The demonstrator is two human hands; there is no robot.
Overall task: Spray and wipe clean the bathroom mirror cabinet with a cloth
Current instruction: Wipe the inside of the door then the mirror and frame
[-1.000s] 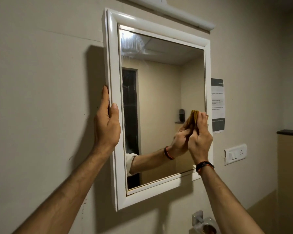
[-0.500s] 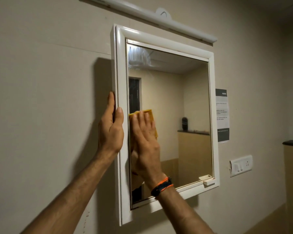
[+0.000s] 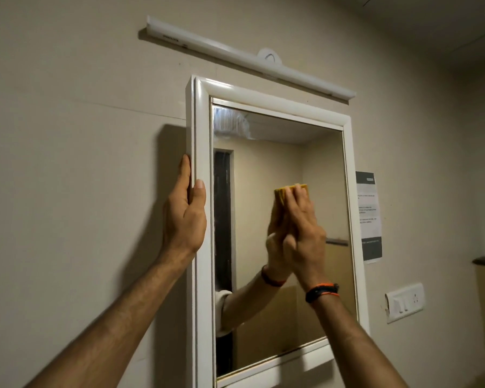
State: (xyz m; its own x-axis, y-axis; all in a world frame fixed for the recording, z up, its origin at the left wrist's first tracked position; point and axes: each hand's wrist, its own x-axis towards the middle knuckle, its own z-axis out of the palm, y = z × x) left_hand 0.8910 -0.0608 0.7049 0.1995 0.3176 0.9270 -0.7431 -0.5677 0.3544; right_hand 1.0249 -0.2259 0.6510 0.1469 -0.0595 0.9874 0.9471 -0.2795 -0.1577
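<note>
Left hand (image 3: pixel 184 217) is gripping the 9 o'clock edge of the white-framed wall-mounted mirror cabinet (image 3: pixel 200 169), fingers behind the side, thumb lying on the front. Right hand (image 3: pixel 303 231) is pressing a folded yellow cloth (image 3: pixel 282 196) flat against the glass just right of centre, fingers straight over it. A smeared patch (image 3: pixel 230 123) is showing at 11 o'clock on the glass.

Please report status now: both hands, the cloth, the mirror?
Left hand grips cabinet frame edge. Right hand presses yellow cloth flat on mirror, mid-glass. Smear top left. Nothing in the way.
</note>
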